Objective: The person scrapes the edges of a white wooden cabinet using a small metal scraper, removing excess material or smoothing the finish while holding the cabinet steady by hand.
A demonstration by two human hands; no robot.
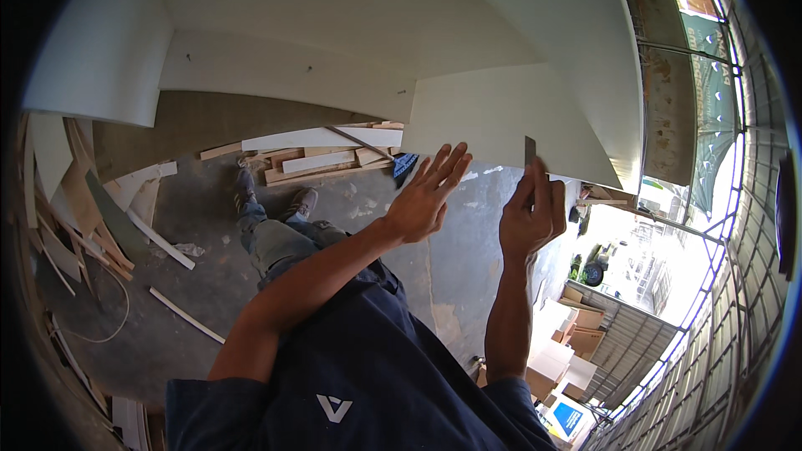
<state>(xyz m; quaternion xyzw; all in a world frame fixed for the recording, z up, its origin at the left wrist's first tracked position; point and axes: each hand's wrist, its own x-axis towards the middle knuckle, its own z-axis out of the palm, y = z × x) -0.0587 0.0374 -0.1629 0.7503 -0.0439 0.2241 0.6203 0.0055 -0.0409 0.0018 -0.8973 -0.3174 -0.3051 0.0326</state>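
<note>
Currently, the right hand (535, 217) pinches a thin, dark flat blade (530, 149) — right fingers (558, 200) drawn together, the blade projecting just past their tips. The left hand (424, 199) holds nothing: its left fingers (458, 169) are extended and slightly spread, near the lower edge of the pale panel (493, 108). Whether the left fingers or the blade touch this panel cannot be told.

Handling: the blade is probably light and stiff with slight spring; its smooth faces may slip in a loose pinch. Hold the covered end between thumb and index finger — keep the fingertips off the exposed edge, which may be sharp. The panel, directly beyond the fingers, appears rigid, smooth and likely heavy; support it flat-handed, away from its chip-prone corners. Wood strips (319, 161) lie on the floor (459, 284), left of the left fingers.
</note>
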